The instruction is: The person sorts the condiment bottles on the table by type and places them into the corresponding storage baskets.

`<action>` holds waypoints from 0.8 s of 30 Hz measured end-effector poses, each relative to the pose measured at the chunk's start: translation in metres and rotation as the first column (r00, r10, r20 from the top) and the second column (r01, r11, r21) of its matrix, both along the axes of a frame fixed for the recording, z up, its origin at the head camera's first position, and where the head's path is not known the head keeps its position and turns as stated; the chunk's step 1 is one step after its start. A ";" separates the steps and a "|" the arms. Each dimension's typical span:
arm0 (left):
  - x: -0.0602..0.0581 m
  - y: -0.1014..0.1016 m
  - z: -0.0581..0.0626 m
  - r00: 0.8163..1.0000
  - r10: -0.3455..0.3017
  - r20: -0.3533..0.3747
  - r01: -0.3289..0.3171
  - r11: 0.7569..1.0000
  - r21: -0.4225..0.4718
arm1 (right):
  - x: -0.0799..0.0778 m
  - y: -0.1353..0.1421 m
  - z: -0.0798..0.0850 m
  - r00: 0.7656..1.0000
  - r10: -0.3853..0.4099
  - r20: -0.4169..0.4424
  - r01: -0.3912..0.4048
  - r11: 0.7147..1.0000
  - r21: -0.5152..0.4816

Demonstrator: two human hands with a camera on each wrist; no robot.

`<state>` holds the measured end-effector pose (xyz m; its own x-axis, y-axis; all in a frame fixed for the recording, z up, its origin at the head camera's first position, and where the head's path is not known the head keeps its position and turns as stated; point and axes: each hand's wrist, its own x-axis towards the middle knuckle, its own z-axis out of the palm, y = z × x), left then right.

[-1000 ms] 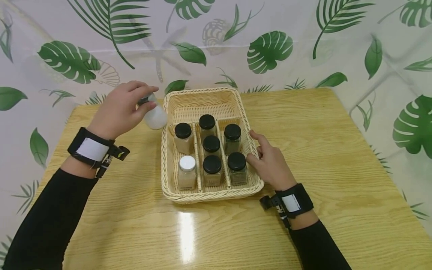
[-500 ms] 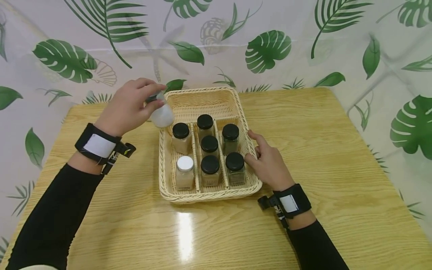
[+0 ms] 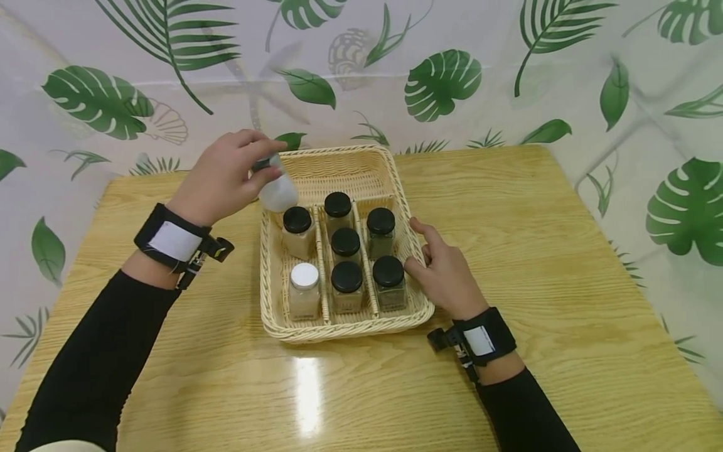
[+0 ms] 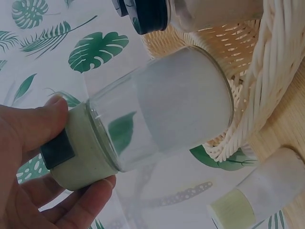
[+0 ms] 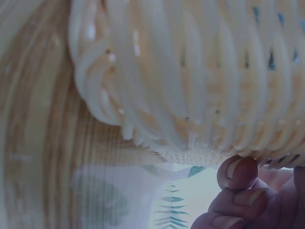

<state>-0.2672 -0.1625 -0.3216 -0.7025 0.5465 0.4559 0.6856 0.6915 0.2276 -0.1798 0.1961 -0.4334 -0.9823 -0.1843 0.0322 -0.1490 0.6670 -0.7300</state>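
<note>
My left hand (image 3: pixel 226 172) pinches a glass seasoning jar (image 3: pixel 278 193) by its pale green cap. The jar is tilted, with white contents toward its base, over the basket's back left rim. In the left wrist view, thumb and fingers sit around the cap (image 4: pixel 86 162), which has a dark patch. A woven basket (image 3: pixel 350 330) stands on the table. My right hand (image 3: pixel 449 276) grips its right side, thumb at the rim; in the right wrist view curled fingertips (image 5: pixel 238 174) meet the weave. Inside stand several black-capped jars (image 3: pixel 347 295) and one white-capped jar (image 3: pixel 305 298).
Two woven dividers (image 3: pixel 323 270) split the basket's front part into three lanes, with an undivided section behind. Another green-capped jar (image 4: pixel 262 191) is outside the basket in the left wrist view. A leaf-print cloth (image 3: pixel 373 69) hangs behind the wooden table (image 3: pixel 508 220).
My left hand has carried the tilted seasoning jar rightward, from beside the basket to over its back left rim. The right hand keeps its place on the basket; the head view shifted slightly.
</note>
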 end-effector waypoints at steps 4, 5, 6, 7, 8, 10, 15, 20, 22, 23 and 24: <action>-0.003 0.004 0.000 1.000 -0.005 0.001 0.005 1.000 -0.007 | 0.000 0.000 0.000 1.000 0.000 0.003 0.000 1.000 -0.002; -0.004 0.005 0.000 1.000 -0.006 0.005 0.006 1.000 -0.010 | 0.000 0.000 0.000 1.000 -0.001 0.003 0.001 1.000 -0.003; -0.004 0.006 0.000 1.000 -0.007 0.008 0.007 1.000 -0.014 | 0.000 0.000 0.000 1.000 -0.001 0.004 0.001 1.000 -0.006; -0.005 0.007 -0.001 1.000 -0.006 0.013 0.006 1.000 -0.017 | 0.000 0.000 0.000 1.000 -0.002 0.005 0.002 1.000 -0.008; -0.006 0.008 -0.001 1.000 -0.005 0.019 0.005 1.000 -0.021 | 0.000 0.000 0.000 1.000 -0.003 0.005 0.003 1.000 -0.009; -0.008 0.010 -0.002 1.000 -0.005 0.031 0.006 1.000 -0.028 | 0.000 0.000 0.000 1.000 -0.003 0.007 0.003 1.000 -0.013; -0.011 0.014 -0.004 0.999 -0.005 0.050 0.007 0.999 -0.044 | 0.000 0.000 0.000 1.000 0.003 0.013 -0.003 1.000 -0.011; -0.014 0.019 -0.005 0.998 -0.009 0.056 0.012 0.998 -0.058 | 0.000 0.000 -0.001 1.000 0.006 0.004 -0.006 1.000 -0.007; -0.016 0.021 -0.005 0.998 -0.016 0.057 0.019 0.998 -0.065 | 0.000 0.001 -0.002 1.000 0.006 -0.003 -0.006 1.000 -0.002; -0.017 0.023 -0.004 0.998 -0.019 0.058 0.023 0.997 -0.067 | 0.000 0.001 -0.002 1.000 0.006 -0.006 -0.006 1.000 -0.001; -0.018 0.024 -0.004 0.998 -0.022 0.061 0.026 0.997 -0.069 | 0.000 0.001 -0.002 1.000 0.006 -0.010 -0.006 1.000 0.001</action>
